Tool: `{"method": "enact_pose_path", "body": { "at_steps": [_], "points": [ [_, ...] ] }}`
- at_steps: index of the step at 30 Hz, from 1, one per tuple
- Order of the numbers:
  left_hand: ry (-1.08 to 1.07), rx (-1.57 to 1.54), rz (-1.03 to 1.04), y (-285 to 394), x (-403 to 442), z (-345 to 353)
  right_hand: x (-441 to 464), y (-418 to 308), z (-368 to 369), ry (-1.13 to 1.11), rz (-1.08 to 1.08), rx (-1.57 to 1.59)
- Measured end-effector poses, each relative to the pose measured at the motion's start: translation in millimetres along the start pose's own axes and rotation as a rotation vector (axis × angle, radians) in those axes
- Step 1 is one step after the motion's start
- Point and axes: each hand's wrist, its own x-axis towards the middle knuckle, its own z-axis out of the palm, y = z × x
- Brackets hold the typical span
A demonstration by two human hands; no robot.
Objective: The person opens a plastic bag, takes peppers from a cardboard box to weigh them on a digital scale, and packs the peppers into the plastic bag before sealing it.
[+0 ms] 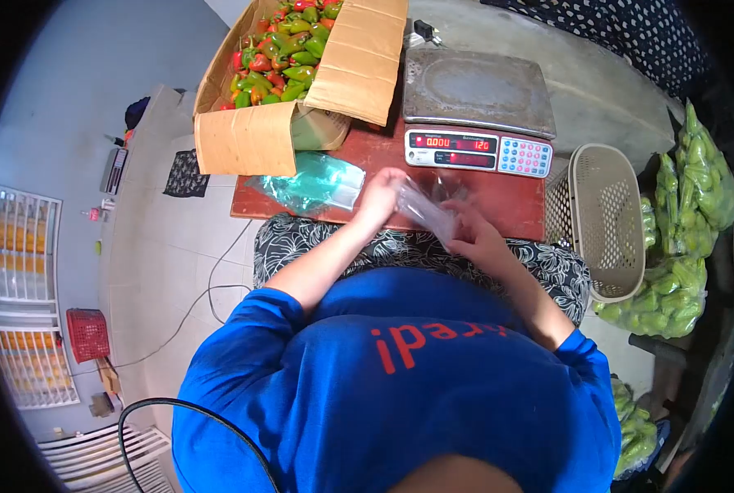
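Note:
A clear plastic bag (pixel 423 207) is stretched between my two hands, over the front part of a reddish-brown table (pixel 498 197). My left hand (pixel 381 195) is closed on the bag's left end. My right hand (pixel 475 237), fingers pinched, grips its right end. Just left of my left hand lies a green-tinted packet of plastic bags (pixel 309 182). Beyond my hands stands a digital weighing scale (pixel 478 99) with a bare metal plate and lit red figures. An open cardboard box (pixel 248 141) at the back left holds many red and green peppers (pixel 280 57).
A cream perforated plastic basket (pixel 605 222) stands right of the table. Filled bags of green vegetables (pixel 699 185) are piled beyond it. A cable (pixel 211 292) crosses the tiled floor at left, near a red crate (pixel 87 335). A plug (pixel 426 31) lies behind the scale.

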Motion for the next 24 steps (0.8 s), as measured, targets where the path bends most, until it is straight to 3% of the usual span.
{"method": "enact_pose_path", "body": {
  "at_steps": [1,2,4,6,7,8,10,11,13,15,18,22,24],
  "points": [
    [0.013,-0.034,0.009,0.4,5.9,-2.7,1.8,1.2,5.0,0.066,-0.193,-0.183],
    [0.025,-0.070,0.020,-0.2,12.6,-4.9,4.1,7.7,2.1,0.039,-0.235,-0.341],
    [-0.162,0.273,0.151,-9.7,21.5,-16.8,11.1,23.3,-10.5,-0.010,-0.319,-0.665],
    [-0.322,0.779,0.264,19.3,8.3,-18.2,14.4,25.6,-24.3,0.104,-0.075,-0.612],
    [-0.443,0.905,0.419,55.7,-10.1,-10.7,14.4,27.1,-30.8,0.157,0.048,-0.581],
    [-0.563,1.026,0.576,85.1,-22.9,-6.9,13.6,36.1,-38.8,0.197,0.016,-0.588],
    [-0.494,1.062,1.031,120.9,-12.6,-17.8,15.3,67.5,-55.9,0.271,-0.052,-0.599],
    [-0.399,1.009,0.823,155.5,-17.3,-21.6,16.5,76.8,-60.9,0.178,0.075,-0.640],
    [-0.019,0.941,0.812,180.8,17.0,-60.4,11.3,74.7,-50.5,0.066,-0.010,-0.546],
    [0.053,0.696,0.804,208.7,68.1,-110.8,-4.1,52.2,-35.5,-0.047,0.032,-0.443],
    [0.234,0.453,0.490,222.7,125.2,-178.1,-31.2,13.0,-7.4,-0.144,0.195,-0.269],
    [0.212,0.891,0.400,159.7,201.4,-260.5,-51.2,52.7,-24.0,-0.056,0.280,-0.173],
    [0.133,1.229,0.190,159.0,200.6,-247.7,-46.7,56.1,-27.4,-0.022,0.303,-0.229]
  ]
}}
